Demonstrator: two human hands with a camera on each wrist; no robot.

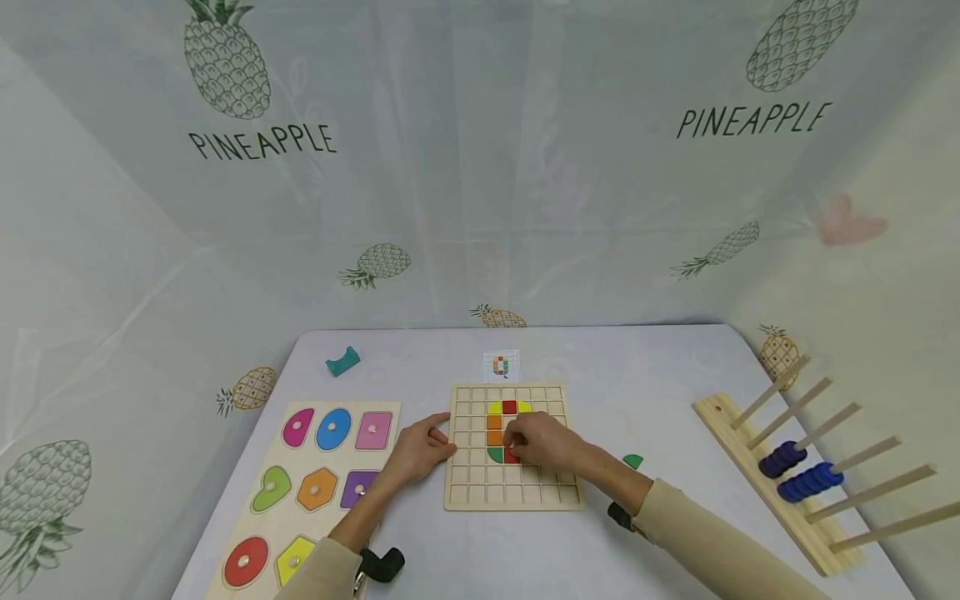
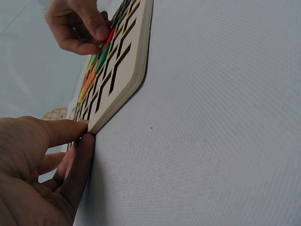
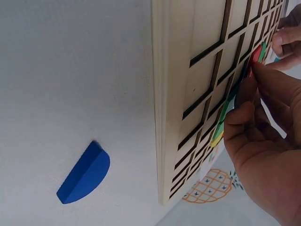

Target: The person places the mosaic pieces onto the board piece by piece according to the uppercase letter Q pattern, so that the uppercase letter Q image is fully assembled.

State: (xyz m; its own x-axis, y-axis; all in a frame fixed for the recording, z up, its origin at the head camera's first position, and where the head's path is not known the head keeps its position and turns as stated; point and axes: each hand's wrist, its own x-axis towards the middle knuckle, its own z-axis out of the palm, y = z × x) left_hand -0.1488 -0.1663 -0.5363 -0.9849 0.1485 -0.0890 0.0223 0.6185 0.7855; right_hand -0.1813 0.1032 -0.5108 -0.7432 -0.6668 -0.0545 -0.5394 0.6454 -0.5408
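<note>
A square wooden grid board (image 1: 468, 493) lies at the middle of the table. Colored tiles fill some cells: yellow, a red square (image 1: 510, 407), orange squares (image 1: 493, 422) and a green quarter circle (image 1: 495, 455). At the board's left edge my left hand (image 1: 416, 450) grips the rim between thumb and fingers. Over the lower part of the pattern, my right hand (image 1: 543, 442) bends its fingers and pinches a small dark-looking tile, mostly hidden. Its thumb reaches the lower red tile (image 3: 255, 55). Green and yellow tiles (image 3: 217, 139) show beyond the fingers.
A patterned card (image 1: 500, 367) lies behind the board. Left stands a knobbed shape puzzle (image 1: 281, 525), with a teal block (image 1: 342, 362) behind it. A wooden peg rack (image 1: 738, 450) with blue rings is at right. A rounded piece (image 1: 633, 461) lies near the right forearm.
</note>
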